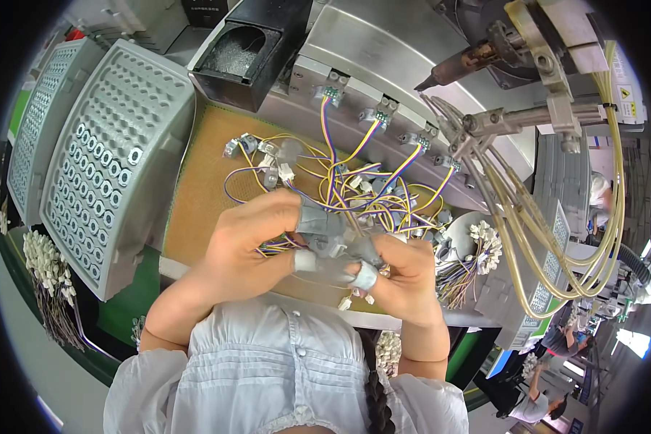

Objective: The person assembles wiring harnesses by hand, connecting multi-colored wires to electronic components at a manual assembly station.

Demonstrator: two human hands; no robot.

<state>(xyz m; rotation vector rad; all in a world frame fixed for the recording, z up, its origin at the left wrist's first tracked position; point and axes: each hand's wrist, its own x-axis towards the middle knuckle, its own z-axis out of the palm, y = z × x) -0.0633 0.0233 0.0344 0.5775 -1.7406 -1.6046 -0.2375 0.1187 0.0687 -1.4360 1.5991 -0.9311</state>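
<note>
My left hand [247, 244] and my right hand [406, 283] are close together in front of my chest, fingers bent and wrapped with pale finger covers. Multicoloured wires [271, 247] run through the closed left hand. The right hand's thumb and fingers are pinched together, and the small grey part between the hands is too blurred to name. Just beyond lies a tangle of yellow, purple and white wires [372, 199] with white connectors and small metal-cased parts. From it, wires rise to small green circuit boards [330, 92] seated in a metal fixture [354, 94].
A soldering iron [464, 65] and clear tubes [517, 231] overhang the right side. A black box of metal shavings [236, 54] stands at the back. Grey trays of round parts [112, 145] are on the left. Wire bundles [484, 242] lie at the right of the brown mat [195, 195].
</note>
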